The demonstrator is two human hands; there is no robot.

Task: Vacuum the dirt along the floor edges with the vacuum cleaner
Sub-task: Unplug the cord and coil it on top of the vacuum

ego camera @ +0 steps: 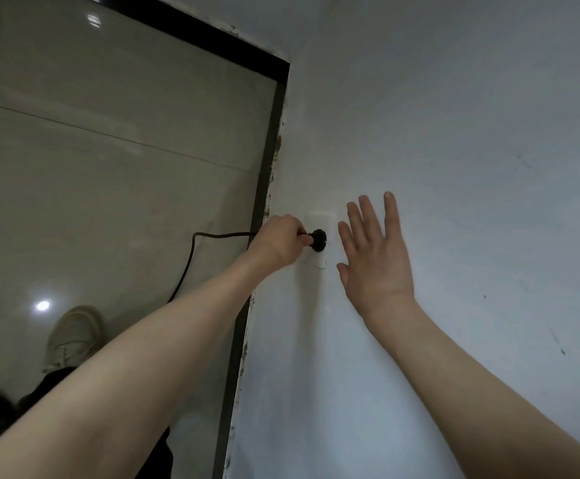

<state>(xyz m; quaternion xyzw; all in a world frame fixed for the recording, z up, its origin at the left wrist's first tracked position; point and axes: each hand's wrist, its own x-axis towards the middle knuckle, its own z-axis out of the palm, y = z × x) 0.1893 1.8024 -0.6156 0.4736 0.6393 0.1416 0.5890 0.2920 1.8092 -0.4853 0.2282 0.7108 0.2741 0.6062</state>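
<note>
The task sits at its very start, by the look of it: no vacuuming shows here, only the power hookup. The left hand point(278, 242) has its grip clamped on the black plug point(318, 240), fingers and thumb curled round its back end, with the plug's face right at the white wall socket point(316, 236). Whether the pins are fully seated, part way in, or coming out cannot be told from this view. The black cord point(192, 261) runs from the plug to the left, then drops in a loop toward the glossy tiled floor point(109, 167). The right hand point(375, 257) lies with its fingers straight and spread, holding nothing, palm toward the white wall point(454, 133) just beside the socket; whether it touches the wall is unclear.

The vacuum cleaner's body and nozzle are not in view; only its cord and plug show. A dark curved shape at the lower left edge may be hose or cord, too cropped to tell.

The dark skirting point(264, 174) along the wall foot carries brownish specks and smears, and that edge looks untouched. A pale shoe point(74, 333) stands on the floor near it. So all the cleaning of the edges appears left to do.
</note>
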